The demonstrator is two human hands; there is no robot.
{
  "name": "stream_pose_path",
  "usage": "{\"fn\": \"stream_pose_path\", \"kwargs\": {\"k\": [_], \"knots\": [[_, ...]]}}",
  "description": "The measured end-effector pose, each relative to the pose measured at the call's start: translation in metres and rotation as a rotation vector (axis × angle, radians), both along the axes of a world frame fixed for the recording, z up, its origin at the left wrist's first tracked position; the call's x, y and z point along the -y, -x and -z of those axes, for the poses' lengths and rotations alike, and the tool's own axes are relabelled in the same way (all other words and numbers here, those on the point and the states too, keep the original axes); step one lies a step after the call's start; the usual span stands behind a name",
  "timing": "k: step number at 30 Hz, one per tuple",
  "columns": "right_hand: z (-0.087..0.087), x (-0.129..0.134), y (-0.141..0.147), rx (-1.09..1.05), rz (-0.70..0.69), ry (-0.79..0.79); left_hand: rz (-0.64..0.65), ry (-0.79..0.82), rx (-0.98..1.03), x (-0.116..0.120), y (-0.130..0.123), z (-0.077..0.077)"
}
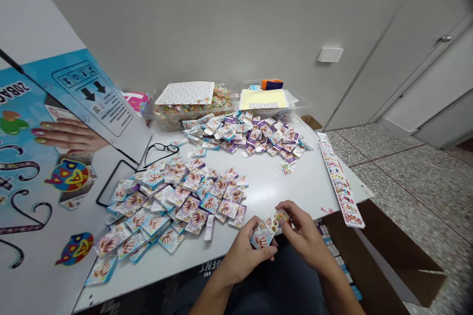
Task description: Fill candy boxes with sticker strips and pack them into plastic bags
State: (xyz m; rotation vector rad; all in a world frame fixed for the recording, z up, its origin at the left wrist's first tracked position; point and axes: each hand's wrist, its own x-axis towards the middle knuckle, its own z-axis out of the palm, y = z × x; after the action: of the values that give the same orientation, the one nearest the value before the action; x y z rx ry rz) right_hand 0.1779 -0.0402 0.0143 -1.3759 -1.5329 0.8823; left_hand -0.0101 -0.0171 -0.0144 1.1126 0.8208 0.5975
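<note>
Over the front edge of the table, my left hand is closed around a small white and blue printed box with a picture of a hand on it. A printed sheet with small colourful pictures sits at the box's upper end; how far it is inside I cannot tell. My right hand pinches the sheet's far end, where bright colours like small candies show. Left of my hands lies a heap of similar closed boxes. Farther back is a pile of boxes, several with flaps open.
Behind the pile stand two clear tubs, the left tub full of small colourful packets. One loose packet lies on the table. Glasses lie beside a large printed carton. A sticker strip lies at right, above an open cardboard box.
</note>
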Motion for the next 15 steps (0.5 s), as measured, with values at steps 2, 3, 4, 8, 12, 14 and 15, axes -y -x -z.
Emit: {"fn": "stream_pose_path", "kwargs": {"k": [2,3,4,8,12,14,15], "knots": [[-0.006,0.0,-0.002,0.105,-0.056,-0.01,0.004,-0.069,-0.025,0.0,0.002,-0.004],[-0.008,0.0,-0.002,0.143,-0.054,-0.008,-0.002,-0.134,-0.053,0.0,0.002,-0.007],[-0.008,0.0,-0.001,0.16,-0.025,-0.004,0.002,-0.184,-0.07,-0.001,0.002,-0.009],[-0.006,0.001,0.005,0.161,0.106,-0.051,0.071,-0.06,0.032,0.0,-0.005,-0.008],[-0.003,0.007,0.013,0.19,-0.015,-0.104,-0.083,0.022,0.139,0.0,-0.012,0.002],[-0.001,0.012,0.017,0.177,-0.032,-0.079,-0.103,-0.014,0.143,-0.002,-0.01,0.002],[0.001,0.015,0.019,0.176,-0.04,-0.065,-0.091,-0.032,0.137,-0.003,-0.009,0.001]]}}
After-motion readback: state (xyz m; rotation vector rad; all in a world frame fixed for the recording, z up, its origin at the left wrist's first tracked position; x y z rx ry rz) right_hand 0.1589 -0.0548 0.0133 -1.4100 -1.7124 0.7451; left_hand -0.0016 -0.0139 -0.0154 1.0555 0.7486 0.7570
